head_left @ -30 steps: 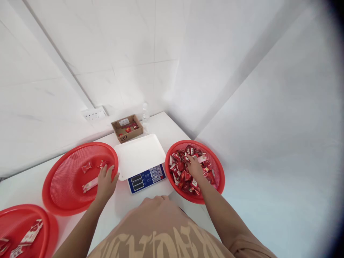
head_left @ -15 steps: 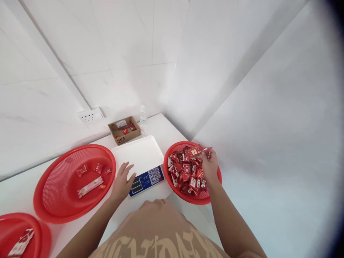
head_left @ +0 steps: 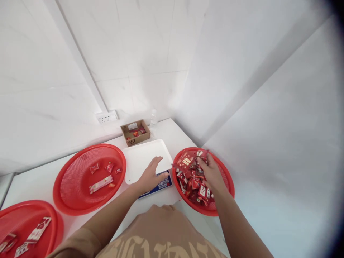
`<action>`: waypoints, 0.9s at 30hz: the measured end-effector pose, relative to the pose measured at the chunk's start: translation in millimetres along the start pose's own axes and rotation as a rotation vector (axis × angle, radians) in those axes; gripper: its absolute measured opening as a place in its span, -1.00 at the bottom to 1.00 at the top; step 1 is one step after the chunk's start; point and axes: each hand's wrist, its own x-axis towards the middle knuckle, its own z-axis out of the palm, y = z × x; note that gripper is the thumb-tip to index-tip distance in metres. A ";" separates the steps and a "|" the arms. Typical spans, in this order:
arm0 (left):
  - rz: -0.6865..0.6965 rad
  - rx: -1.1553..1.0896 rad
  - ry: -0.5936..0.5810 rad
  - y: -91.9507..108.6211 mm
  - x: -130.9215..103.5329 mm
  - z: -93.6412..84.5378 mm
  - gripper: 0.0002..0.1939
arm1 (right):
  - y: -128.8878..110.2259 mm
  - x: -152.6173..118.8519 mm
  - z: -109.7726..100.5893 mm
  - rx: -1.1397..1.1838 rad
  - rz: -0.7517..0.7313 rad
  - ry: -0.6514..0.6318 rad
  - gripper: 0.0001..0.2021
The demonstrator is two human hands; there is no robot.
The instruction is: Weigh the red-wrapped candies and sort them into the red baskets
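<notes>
the right hand is holding a red packet with pale lettering; its fingers are closing narrowly on the packet's right-hand end. the red packet is lying tilted over the far left part of the right basket, its left corner extending to the rim. whether it is touching the wrapped pieces below cannot be told. these red and white pieces are covering much of the basket floor.

the left hand is holding nothing; its fingers are spreading wide, with the thumb standing apart. the hand is hovering over the near side of the scale, partly hiding the white tray and the blue keypad panel.

the scale is standing on the white surface, between the right basket and the middle basket. the middle basket is containing a long pink and white packet and several small wrapped pieces. the left basket, partly in view, is containing red and white packets.

behind the tray, an open cardboard box is holding a few red items. a clear bottle is standing just beside the box, near the wall.
</notes>
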 end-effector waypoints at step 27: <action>-0.751 -0.632 0.351 -86.5 -28.7 -22.0 -0.24 | 115.0 32.0 115.9 0.132 0.549 -0.218 -0.79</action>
